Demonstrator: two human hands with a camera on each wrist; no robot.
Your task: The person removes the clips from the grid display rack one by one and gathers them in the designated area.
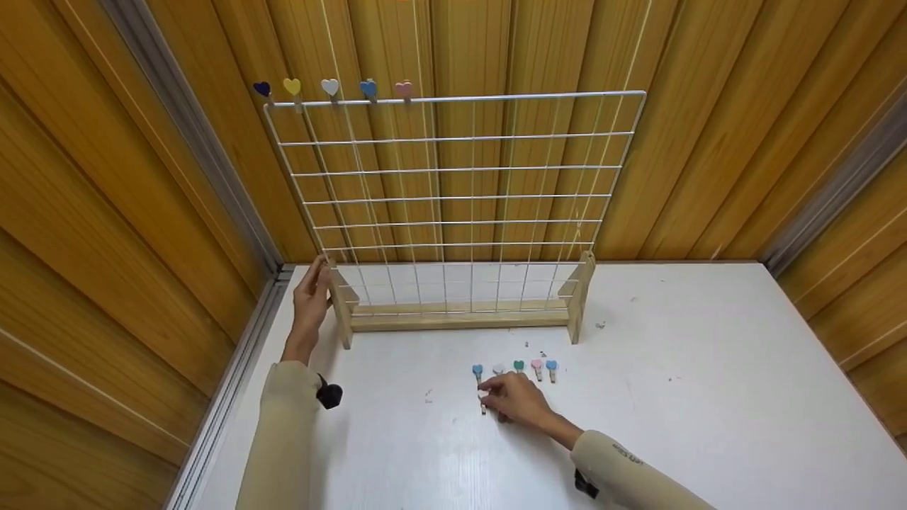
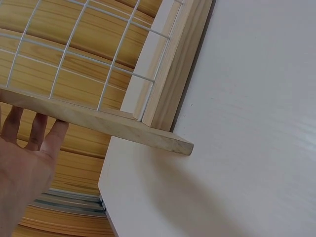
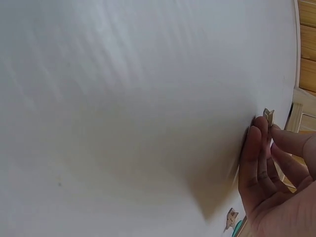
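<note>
My left hand rests against the outer side of the left wooden support of a white wire grid rack. In the left wrist view, its extended fingers meet the support's edge. Low over the white table, my right hand pinches a small wooden clothespin between thumb and fingertips; the fingers cover much of it. Around this hand lie heart-topped clothespins: blue, white, green, pink and another blue.
Along the rack's top wire, at the left end, sit dark blue, yellow, white, blue and pink heart clips. Wood-look walls enclose the white table. Small debris specks dot the tabletop.
</note>
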